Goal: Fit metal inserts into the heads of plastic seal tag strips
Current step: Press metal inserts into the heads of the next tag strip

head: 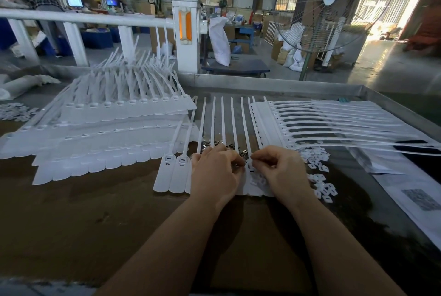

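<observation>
A row of joined white seal tag strips (pixel 175 171) lies flat in front of me, tails pointing away. Both hands sit over the heads near its right end. My left hand (pixel 214 171) has its fingers curled, fingertips down at a head. My right hand (pixel 279 169) pinches something small between thumb and forefinger just above a head; what it pinches is too small to make out. A small heap of dark metal inserts (pixel 229 146) lies between the tails, just beyond my knuckles. Small white plastic caps (pixel 319 181) are scattered right of my right hand.
Stacked rows of white strips (pixel 114 128) fill the left of the table. Another row (pixel 334 126) lies to the right, tails pointing right, over printed sheets (pixel 412 198). A raised metal rim (pixel 274 82) borders the far side. A standing fan (pixel 329 2) is behind it.
</observation>
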Tool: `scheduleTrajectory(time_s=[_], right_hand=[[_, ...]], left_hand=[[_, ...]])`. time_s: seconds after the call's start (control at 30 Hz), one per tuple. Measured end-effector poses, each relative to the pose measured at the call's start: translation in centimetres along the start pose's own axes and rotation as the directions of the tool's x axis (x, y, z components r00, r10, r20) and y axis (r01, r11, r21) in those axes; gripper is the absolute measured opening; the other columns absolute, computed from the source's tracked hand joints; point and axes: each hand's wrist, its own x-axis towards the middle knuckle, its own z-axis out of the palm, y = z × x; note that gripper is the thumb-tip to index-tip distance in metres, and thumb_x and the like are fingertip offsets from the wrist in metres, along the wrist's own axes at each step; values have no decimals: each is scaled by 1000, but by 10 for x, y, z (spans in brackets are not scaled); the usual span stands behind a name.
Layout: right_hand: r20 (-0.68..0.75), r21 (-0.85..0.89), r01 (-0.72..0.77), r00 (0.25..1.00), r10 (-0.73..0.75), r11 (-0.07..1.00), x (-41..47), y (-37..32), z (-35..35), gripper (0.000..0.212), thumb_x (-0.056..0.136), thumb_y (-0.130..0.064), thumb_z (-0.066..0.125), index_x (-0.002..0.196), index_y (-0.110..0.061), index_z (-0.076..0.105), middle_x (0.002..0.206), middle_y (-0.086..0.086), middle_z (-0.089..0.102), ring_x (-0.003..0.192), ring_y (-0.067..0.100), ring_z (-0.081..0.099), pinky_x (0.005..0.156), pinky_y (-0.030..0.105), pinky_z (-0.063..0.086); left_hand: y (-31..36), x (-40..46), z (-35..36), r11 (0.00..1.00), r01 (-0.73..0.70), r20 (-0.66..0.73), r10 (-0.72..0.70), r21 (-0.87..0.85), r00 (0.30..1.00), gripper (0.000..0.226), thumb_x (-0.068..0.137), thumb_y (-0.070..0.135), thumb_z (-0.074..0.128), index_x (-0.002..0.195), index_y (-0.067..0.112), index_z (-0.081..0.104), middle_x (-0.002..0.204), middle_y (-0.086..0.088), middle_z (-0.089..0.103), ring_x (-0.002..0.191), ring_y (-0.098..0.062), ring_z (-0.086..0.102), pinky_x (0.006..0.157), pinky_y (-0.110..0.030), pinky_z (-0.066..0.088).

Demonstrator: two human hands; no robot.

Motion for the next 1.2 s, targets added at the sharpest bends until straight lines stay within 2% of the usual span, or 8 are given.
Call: scheduleTrajectory(time_s=[0.1, 0.2, 0.27, 0.4, 0.73, 0.9, 1.1, 1.2], right_hand=[[26, -64, 18, 1000, -16, 998, -1, -1, 1, 15, 85, -10, 65, 96, -16, 71, 89, -4, 69, 86, 9, 63, 83, 25, 51], [72, -169, 69, 996, -57, 983, -3, 0, 0, 20, 90, -13, 58, 106, -16, 69, 96, -5, 62, 91, 11, 57, 86, 27, 47], [86, -200, 97, 993, -82, 975, -4, -1, -1, 19, 91, -14, 56, 104, -14, 69, 92, -6, 56, 89, 12, 54, 83, 27, 47], [87, -203, 107, 992, -91, 973, -5, -2, -1, 14, 92, -15, 54, 99, -12, 65, 94, -1, 61, 89, 13, 56, 83, 29, 48], [32, -85, -4, 999, 7, 996, -3, -1, -2, 6, 88, -14, 60, 90, -17, 65, 80, -11, 58, 79, 4, 58, 72, 13, 45], [47, -132, -35, 998, 41, 991, 2, 3, 1, 6, 86, -18, 64, 89, -14, 68, 90, -4, 55, 72, -1, 50, 65, 8, 37], [63, -186, -58, 995, 71, 981, 4, 4, 4, 6, 85, -20, 66, 89, -16, 69, 92, -5, 54, 73, 0, 49, 65, 9, 36], [59, -177, -85, 993, 97, 980, 5, 2, 4, 3, 83, -20, 67, 82, -22, 66, 94, -4, 57, 76, 2, 52, 72, 16, 42]], left_hand=[[1, 0, 0, 1000, 1, 6, -1, 1, 1000, 14, 87, 34, 59, 98, 33, 67, 95, 15, 52, 105, -10, 45, 89, -29, 22], [1, -1, 1, 1000, 1, 10, -1, -3, 1000, 15, 87, 35, 59, 99, 33, 67, 93, 16, 48, 105, -10, 45, 89, -28, 22], [1, -1, 1, 1000, -1, 8, 1, -3, 1000, 15, 87, 35, 59, 100, 33, 67, 93, 16, 48, 105, -10, 45, 89, -28, 21], [0, -2, 1, 1000, -1, 2, 1, -11, 1000, 15, 87, 34, 59, 100, 33, 67, 92, 17, 47, 104, -9, 44, 88, -27, 20], [0, -1, 1, 1000, 3, 17, -3, -18, 1000, 15, 87, 35, 59, 100, 33, 66, 94, 16, 49, 104, -8, 44, 93, -30, 24], [0, -1, 0, 1000, 7, 33, -7, -13, 999, 17, 87, 36, 59, 102, 33, 66, 100, 13, 53, 106, -9, 45, 98, -34, 27], [-1, 0, 2, 1000, 7, 28, -7, -9, 1000, 16, 87, 35, 59, 101, 32, 66, 93, 16, 48, 105, -9, 45, 98, -33, 26], [0, 0, 2, 1000, 4, 16, -4, -8, 1000, 15, 87, 35, 59, 100, 32, 67, 92, 16, 48, 104, -9, 46, 93, -30, 23]])
